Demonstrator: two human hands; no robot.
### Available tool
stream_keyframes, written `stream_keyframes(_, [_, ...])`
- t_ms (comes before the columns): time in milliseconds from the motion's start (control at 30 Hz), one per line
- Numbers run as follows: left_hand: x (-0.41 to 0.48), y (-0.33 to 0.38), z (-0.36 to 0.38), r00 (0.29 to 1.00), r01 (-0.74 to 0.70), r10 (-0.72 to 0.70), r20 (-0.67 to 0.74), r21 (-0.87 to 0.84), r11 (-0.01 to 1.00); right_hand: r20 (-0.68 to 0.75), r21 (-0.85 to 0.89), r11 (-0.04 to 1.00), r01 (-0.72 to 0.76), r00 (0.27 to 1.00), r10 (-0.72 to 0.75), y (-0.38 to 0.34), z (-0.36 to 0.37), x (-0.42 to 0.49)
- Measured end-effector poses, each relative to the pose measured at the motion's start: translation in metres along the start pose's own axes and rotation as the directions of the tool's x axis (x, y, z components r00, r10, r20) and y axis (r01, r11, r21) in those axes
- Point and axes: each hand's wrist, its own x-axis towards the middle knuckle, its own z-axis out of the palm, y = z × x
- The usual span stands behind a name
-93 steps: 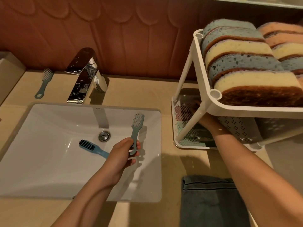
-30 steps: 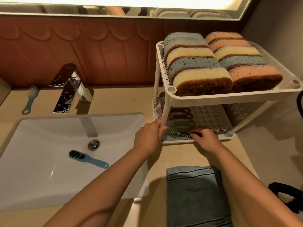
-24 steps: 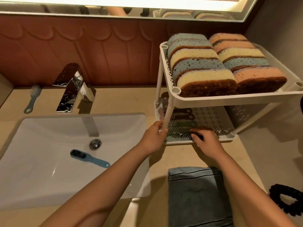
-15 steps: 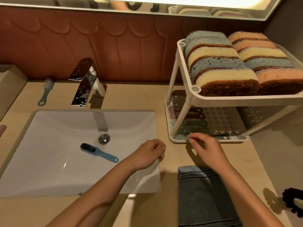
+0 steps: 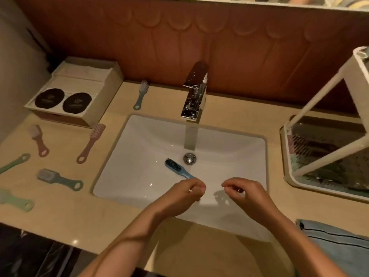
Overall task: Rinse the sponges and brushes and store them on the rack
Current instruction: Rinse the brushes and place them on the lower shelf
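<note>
A blue brush (image 5: 175, 168) with dark bristles lies in the white sink (image 5: 139, 152), close to the drain. My left hand (image 5: 185, 193) hovers at the end of its handle with the fingers loosely curled, holding nothing. My right hand (image 5: 241, 191) is beside it over the basin, also loosely curled and empty. On the counter to the left lie several brushes: a teal one (image 5: 140, 94), two pink ones (image 5: 91, 143) (image 5: 39, 140) and green ones (image 5: 60, 178) (image 5: 16, 199). The white rack (image 5: 327, 156) stands at the right, with brushes (image 5: 299, 144) on its lower shelf.
A chrome faucet (image 5: 194, 92) stands behind the sink, with no water running. A pale box (image 5: 75, 92) with two dark discs sits at the back left. A blue towel (image 5: 335, 242) lies at the front right of the counter.
Both hands have drawn back from the rack's lower shelf to above the sink. The left hand's earlier brush is gone from it. My view has swung left.
</note>
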Motion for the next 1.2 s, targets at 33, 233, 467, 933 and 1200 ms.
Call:
stream_keyframes(33, [-0.004, -0.008, -0.012, 1.000, 0.009, -0.009, -0.024, -0.007, 1.000, 0.013, -0.007, 1.000, 0.022, 1.000, -0.022, -0.008, 0.007, 0.007])
stream_keyframes(233, [-0.031, -0.065, -0.094, 0.963, 0.049, -0.064, -0.261, -0.063, 0.997, 0.150, -0.067, 0.989, 0.131, 0.981, -0.120, -0.062, 0.055, 0.057])
stream_keyframes(467, [-0.036, -0.123, -0.185, 0.760, 0.174, -0.150, -0.632, -0.024, 0.984, 0.239, -0.043, 0.983, 0.178, 0.957, -0.163, -0.117, 0.095, 0.124])
stream_keyframes(933, [0.005, -0.165, -0.262, 0.612, 0.552, -0.144, -0.778, 0.290, 0.782, 0.231, -0.085, 0.996, 0.006, 0.973, 0.014, -0.177, 0.146, 0.275])
stream_keyframes(1200, [0.010, -0.175, -0.267, 0.646, 0.499, -0.050, -0.762, 0.371, 0.783, 0.195, -0.179, 0.981, -0.072, 0.975, 0.107, -0.198, 0.155, 0.322])
